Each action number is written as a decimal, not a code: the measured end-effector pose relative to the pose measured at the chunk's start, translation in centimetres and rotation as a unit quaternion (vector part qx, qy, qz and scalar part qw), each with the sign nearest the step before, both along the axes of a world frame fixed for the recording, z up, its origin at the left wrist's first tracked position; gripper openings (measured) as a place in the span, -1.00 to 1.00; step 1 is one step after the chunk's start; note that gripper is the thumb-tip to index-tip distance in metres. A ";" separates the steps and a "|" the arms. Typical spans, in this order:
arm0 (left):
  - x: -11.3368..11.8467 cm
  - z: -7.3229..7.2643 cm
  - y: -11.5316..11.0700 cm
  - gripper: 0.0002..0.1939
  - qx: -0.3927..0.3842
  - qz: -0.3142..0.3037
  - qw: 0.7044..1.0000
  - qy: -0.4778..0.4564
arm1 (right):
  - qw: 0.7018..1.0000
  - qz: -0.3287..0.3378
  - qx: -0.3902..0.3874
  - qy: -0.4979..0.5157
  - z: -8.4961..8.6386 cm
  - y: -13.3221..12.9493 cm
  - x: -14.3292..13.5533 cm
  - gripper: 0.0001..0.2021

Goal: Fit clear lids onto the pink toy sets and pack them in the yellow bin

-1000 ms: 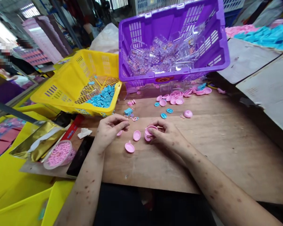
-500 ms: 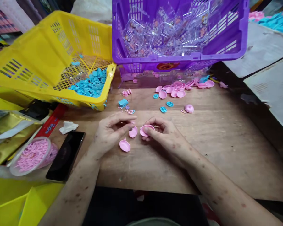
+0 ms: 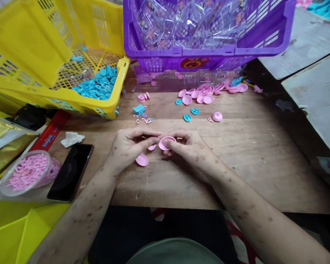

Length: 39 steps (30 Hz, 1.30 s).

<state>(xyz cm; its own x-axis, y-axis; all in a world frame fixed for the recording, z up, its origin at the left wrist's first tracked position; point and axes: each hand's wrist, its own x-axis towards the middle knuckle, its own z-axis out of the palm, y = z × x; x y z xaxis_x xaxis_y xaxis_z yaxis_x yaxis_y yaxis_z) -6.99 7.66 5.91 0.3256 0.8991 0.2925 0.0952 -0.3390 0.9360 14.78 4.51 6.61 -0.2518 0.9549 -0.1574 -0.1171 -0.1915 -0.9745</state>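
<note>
A small pink oval dish [image 3: 167, 143] is pinched in my right hand [image 3: 185, 145], with the thumb lying over it. My left hand [image 3: 134, 145] has its fingertips pressed together at the left edge of that dish; whatever they hold is too small to make out. Partly hidden under the left fingers lies a second pink piece [image 3: 151, 147]. Just below, another pink oval dish [image 3: 142, 160] rests on the wooden table [image 3: 170, 187]. Beyond the hands sit a blue block-shaped piece [image 3: 139, 109], blue oval discs [image 3: 187, 117] and a domed pink piece [image 3: 217, 116].
Several pink dishes [image 3: 200, 96] lie below a purple basket [image 3: 206, 53] of clear packs. A yellow basket [image 3: 99, 104] holds blue pieces. At left are a phone [image 3: 70, 172], a tub of pink bits [image 3: 30, 172] and a crumpled tissue [image 3: 72, 139].
My left fingertips have moved right and now meet the dish in my right hand. They cover more of the pink piece beneath. The whole view has shifted a little.
</note>
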 end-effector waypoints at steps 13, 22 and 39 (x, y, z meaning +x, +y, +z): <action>-1.0 0.0 0.1 -0.87 0.273 -0.046 0.937 0.215 | 0.999 -0.007 -0.024 -0.039 -1.5 0.2 0.2 -0.83; -1.0 0.8 0.0 -0.94 0.213 -0.033 0.952 0.218 | 0.996 -0.023 0.028 -0.082 -0.4 -0.2 -0.1 -0.86; -1.4 1.3 0.1 -0.87 0.183 -0.101 0.955 0.210 | 0.995 0.064 -0.068 -0.031 -0.1 0.0 0.6 -0.66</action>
<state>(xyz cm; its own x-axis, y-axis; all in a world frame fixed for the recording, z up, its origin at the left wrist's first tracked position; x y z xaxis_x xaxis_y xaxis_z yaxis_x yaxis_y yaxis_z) -8.37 7.81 7.17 0.6391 0.6681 0.3811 0.3337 -0.6873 0.6452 15.43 4.53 6.55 -0.3551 0.8847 -0.3020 -0.0236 -0.3315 -0.9432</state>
